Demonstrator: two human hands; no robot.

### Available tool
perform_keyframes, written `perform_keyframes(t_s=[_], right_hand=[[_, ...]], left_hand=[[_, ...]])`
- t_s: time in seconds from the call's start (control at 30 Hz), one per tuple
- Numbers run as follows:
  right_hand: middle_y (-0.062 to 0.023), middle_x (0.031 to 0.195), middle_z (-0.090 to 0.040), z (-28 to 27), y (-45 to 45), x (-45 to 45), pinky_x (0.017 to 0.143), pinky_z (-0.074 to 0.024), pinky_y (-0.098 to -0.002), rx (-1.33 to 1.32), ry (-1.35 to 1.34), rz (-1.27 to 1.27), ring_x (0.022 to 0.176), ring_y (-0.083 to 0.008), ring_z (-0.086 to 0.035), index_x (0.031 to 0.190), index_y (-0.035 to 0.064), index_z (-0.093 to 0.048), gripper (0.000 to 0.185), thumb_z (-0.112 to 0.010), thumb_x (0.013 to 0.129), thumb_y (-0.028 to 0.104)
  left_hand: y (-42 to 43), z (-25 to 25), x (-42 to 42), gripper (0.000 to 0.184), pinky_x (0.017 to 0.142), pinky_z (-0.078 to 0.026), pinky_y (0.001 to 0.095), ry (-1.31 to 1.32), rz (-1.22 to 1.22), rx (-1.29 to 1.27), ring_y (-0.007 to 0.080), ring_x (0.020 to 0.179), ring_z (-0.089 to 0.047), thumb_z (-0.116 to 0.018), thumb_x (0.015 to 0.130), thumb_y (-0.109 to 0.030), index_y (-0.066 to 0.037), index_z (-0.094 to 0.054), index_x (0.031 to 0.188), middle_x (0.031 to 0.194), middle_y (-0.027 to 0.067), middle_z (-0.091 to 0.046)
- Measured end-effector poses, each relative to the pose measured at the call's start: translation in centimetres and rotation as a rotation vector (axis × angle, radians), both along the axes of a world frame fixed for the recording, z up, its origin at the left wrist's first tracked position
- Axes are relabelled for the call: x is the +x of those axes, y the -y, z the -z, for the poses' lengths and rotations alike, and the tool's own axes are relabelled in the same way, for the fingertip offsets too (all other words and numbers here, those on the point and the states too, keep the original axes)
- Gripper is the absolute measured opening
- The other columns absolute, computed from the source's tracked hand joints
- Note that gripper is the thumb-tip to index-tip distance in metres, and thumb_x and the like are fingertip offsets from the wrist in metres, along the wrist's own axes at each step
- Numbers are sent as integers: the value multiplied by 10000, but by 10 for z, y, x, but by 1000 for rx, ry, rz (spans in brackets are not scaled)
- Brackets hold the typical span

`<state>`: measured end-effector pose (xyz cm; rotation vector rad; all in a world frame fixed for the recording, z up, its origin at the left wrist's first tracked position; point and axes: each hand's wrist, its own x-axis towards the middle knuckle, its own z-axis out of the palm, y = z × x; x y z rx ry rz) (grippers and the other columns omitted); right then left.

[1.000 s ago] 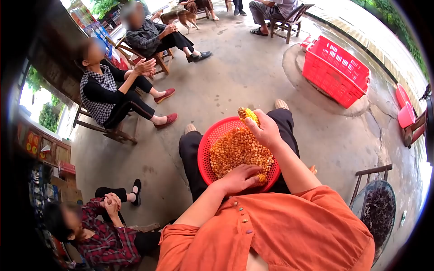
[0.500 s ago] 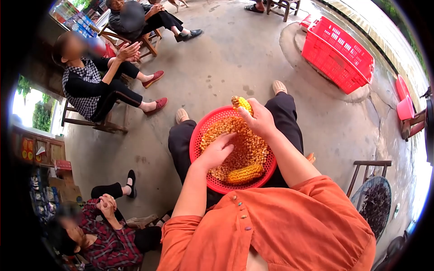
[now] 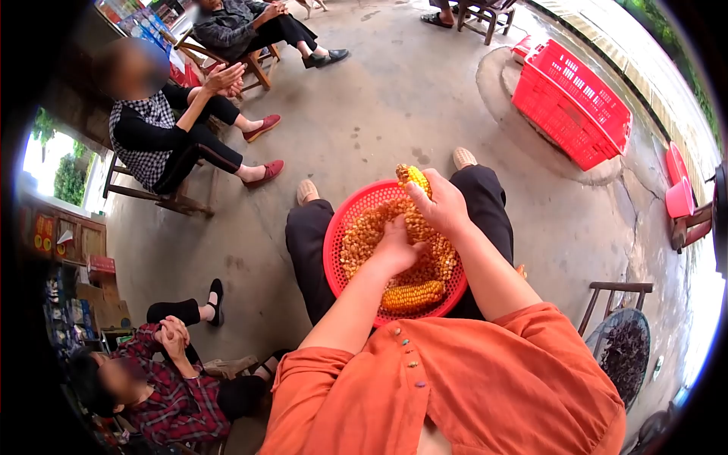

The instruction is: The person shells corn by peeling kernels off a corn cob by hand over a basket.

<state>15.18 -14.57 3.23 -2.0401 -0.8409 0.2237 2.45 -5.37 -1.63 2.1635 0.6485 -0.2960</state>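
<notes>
A round red perforated basket (image 3: 331,267) rests on my lap, filled with loose corn kernels (image 3: 356,246). My right hand (image 3: 444,205) grips a yellow ear of corn (image 3: 413,179) above the basket's far right side; one end of the ear looks stripped. Over the middle of the basket, my left hand (image 3: 397,249) reaches down to the kernels, thumb apart from the fingers, with fingertips partly hidden among them. Close to the near rim lies another whole ear of corn (image 3: 413,297), below my left hand and touched by neither hand.
A red plastic crate (image 3: 572,106) stands on the concrete floor (image 3: 409,98) at far right. Several people sit on chairs to the left, one in a plaid shirt (image 3: 171,387) close by. At right are a round tray of dark material (image 3: 626,349) and a pink basin (image 3: 680,199).
My left hand has moved to the right and down into the kernels. My right hand keeps the ear in nearly the same place. The whole view has shifted slightly.
</notes>
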Motion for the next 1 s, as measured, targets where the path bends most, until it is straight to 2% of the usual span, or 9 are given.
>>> perform_keyframes(t_s=[0.13,0.23,0.37,0.57,0.73,0.8,0.9,0.93,1.0], right_hand=[[-210,878,-621,0,1,-1,747,-461,-467,19,47,5,885,-400,-600,928,18,-552,471,-562,925,489],[-211,879,-617,5,0,1,744,-463,-463,-12,53,-5,879,-402,-598,931,16,-553,469,-566,924,485],[-201,932,-628,1,0,-3,794,-466,-457,-78,46,-32,925,-391,-594,990,20,-584,460,-575,920,475],[-175,1056,-639,13,1,-7,931,-442,-438,156,412,-94,1050,-361,-576,1120,31,-613,458,-579,924,444],[-193,1036,-631,1,8,-10,900,-455,-432,152,127,-81,1025,-372,-581,1097,18,-612,453,-601,921,435],[-196,1029,-628,-1,9,-8,891,-457,-430,143,99,-83,1019,-374,-581,1095,16,-611,455,-605,920,435],[-199,1019,-625,2,9,-8,881,-460,-428,133,100,-78,1011,-375,-581,1091,15,-611,456,-609,917,437],[-198,1015,-624,2,9,-8,879,-460,-428,131,135,-76,1009,-374,-581,1088,16,-612,456,-609,916,438],[-198,1017,-625,-1,10,-9,881,-460,-429,120,129,-75,1010,-375,-581,1089,16,-612,457,-607,917,440]], left_hand=[[32,-36,-3,845,1045,-405,457,32,120,-28,458,1220,-470,-715,820,-322,-116,-238,1486,1335,289,-388],[42,-37,-15,756,966,-451,468,76,310,103,431,1134,-534,-717,796,-295,-124,-368,1445,1262,258,-446],[38,-45,-24,689,945,-464,470,-9,396,118,414,1114,-556,-711,781,-331,-133,-458,1392,1254,231,-475],[20,-48,-48,619,940,-479,454,-97,476,159,377,1117,-580,-675,782,-408,-137,-539,1321,1264,212,-519],[-1,-55,-66,538,951,-478,432,-105,530,218,351,1110,-590,-671,766,-303,-140,-582,1271,1253,193,-537],[-4,-59,-70,518,949,-479,426,-80,525,198,353,1104,-590,-671,766,-274,-142,-588,1260,1243,185,-541],[-5,-64,-73,296,884,-499,405,84,594,225,315,1059,-612,-648,768,-182,-139,-693,1058,1081,128,-609],[-2,-73,-70,239,855,-508,398,12,659,142,293,1020,-631,-620,783,-154,-141,-720,1000,1033,113,-642],[5,-69,-68,263,859,-510,396,-15,701,93,292,1012,-636,-605,793,-143,-149,-719,1031,1049,109,-652]])
